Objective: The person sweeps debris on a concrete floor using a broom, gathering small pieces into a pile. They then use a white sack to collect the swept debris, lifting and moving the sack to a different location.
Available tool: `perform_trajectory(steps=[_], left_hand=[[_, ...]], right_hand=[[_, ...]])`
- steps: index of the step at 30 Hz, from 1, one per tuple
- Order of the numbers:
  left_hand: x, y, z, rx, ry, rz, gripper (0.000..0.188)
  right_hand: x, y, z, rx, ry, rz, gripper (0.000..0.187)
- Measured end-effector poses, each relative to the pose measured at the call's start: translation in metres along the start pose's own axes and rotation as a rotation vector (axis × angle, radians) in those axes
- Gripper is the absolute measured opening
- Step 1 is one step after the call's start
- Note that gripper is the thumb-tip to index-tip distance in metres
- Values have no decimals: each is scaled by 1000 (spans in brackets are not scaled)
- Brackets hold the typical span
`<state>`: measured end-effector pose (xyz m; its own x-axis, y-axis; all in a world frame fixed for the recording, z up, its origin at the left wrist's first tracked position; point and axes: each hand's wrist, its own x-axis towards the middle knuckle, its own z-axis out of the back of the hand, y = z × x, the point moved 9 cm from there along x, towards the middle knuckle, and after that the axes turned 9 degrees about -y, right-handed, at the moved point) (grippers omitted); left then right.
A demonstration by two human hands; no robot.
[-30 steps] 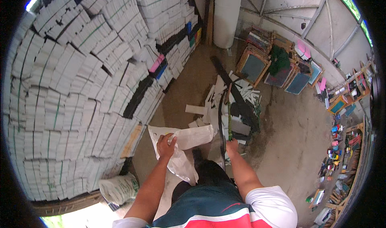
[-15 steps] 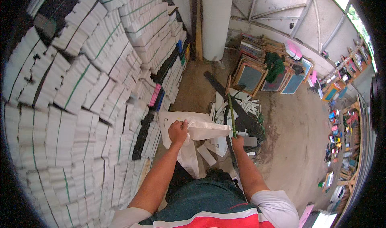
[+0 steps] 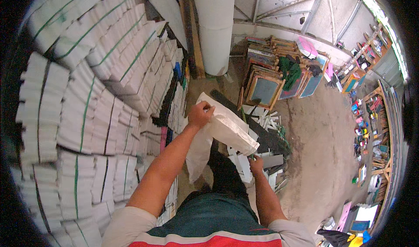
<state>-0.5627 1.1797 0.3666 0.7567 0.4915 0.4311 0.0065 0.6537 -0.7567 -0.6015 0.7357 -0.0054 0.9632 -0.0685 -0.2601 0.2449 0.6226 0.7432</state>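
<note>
My left hand (image 3: 201,114) is closed on the upper edge of a whitish, translucent plastic sack (image 3: 229,127). The sack hangs in front of me; its folded length slants down to the right, and a loose part drops below my left wrist. Just below its lower right end, my right hand (image 3: 256,163) is closed around the near end of a thin green stick (image 3: 243,115). Most of the stick is hidden behind the sack, and only a short piece shows beyond it.
Stacks of strapped white bundles (image 3: 78,112) rise on my left. White scraps and dark strips (image 3: 273,136) lie on the floor ahead. Farther off are wooden frames (image 3: 264,90) and a tall white roll (image 3: 212,29). Paint containers (image 3: 360,131) line the right side.
My left hand has lifted the sack up and forward, and its folded part now slants in front of the stick. My right hand has moved slightly lower. The whole view has shifted.
</note>
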Motion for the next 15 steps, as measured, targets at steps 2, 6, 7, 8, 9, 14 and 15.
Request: perform_trajectory(steps=[2,6,7,8,9,14,15], left_hand=[[56,12,-23,22,64,-15,34],[182,16,-85,92,163,11,44],[208,23,-98,132,172,-9,46],[223,33,-107,171,196,-10,48],[240,62,-93,312,215,25,50],[362,43,-110,277,99,2,44],[385,45,-109,250,75,31,43]], right_hand=[[26,11,-25,40,-5,-19,46],[104,33,-41,27,-120,72,31],[121,38,-56,39,-123,58,29],[137,47,-66,41,-125,44,28],[134,90,-98,171,-34,-46,29],[232,170,-86,43,-150,125,39],[243,191,-89,26,-151,137,41]])
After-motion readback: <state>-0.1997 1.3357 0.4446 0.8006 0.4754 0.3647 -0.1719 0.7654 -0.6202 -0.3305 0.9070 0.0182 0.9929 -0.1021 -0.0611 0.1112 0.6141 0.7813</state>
